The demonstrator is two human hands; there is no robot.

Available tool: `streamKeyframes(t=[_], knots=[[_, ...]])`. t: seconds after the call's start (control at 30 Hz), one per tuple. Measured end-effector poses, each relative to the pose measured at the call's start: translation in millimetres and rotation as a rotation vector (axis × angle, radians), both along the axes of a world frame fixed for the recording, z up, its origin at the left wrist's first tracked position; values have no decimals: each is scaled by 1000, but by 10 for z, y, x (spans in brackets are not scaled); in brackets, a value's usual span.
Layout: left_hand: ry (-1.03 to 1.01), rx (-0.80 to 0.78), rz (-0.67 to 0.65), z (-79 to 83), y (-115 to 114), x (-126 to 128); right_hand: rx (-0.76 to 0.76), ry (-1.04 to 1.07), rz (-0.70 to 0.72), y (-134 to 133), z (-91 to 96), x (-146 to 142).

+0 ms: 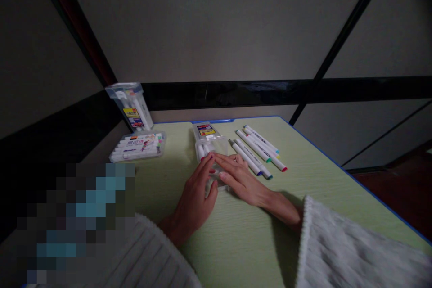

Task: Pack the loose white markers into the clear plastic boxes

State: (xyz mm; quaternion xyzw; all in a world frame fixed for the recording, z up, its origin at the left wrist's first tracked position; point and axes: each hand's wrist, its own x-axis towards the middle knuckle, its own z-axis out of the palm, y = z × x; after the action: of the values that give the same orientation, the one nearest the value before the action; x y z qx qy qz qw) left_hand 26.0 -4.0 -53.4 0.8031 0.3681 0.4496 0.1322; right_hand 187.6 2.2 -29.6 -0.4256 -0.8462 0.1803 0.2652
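A clear plastic marker case [210, 133] with a yellow and red label lies in the middle of the table, its lid end away from me. White markers [201, 149] show inside it. My left hand [199, 189] reaches to its near end, fingers stretched out and thumb apart. From the right comes my right hand [241, 179], its fingers extended across the near part of the case and meeting my left fingertips. Whatever lies directly under the fingers is hidden. Just right of my right hand, several loose white markers [258, 149] with coloured ends lie side by side.
At the back left an upright clear case [135, 110] holds markers. In front of it lies a flat case of white markers [138, 146]. The pale green table [243, 243] has a blue edge, and a wall [216, 22] rises behind it.
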Motion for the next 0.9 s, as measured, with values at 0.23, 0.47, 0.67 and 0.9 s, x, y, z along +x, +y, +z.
streamKeyframes(t=[0.23, 0.47, 0.67, 0.9], knots=[[6, -9, 6, 9, -5, 2, 10, 1, 1, 4, -10, 3], [-3, 1, -1, 16, -4, 4, 1, 37, -14, 5, -24, -1], [-29, -13, 21, 18, -5, 16, -9, 21, -21, 0, -12, -6], [-44, -34, 39, 36, -12, 8, -4, 20, -17, 2, -12, -4]])
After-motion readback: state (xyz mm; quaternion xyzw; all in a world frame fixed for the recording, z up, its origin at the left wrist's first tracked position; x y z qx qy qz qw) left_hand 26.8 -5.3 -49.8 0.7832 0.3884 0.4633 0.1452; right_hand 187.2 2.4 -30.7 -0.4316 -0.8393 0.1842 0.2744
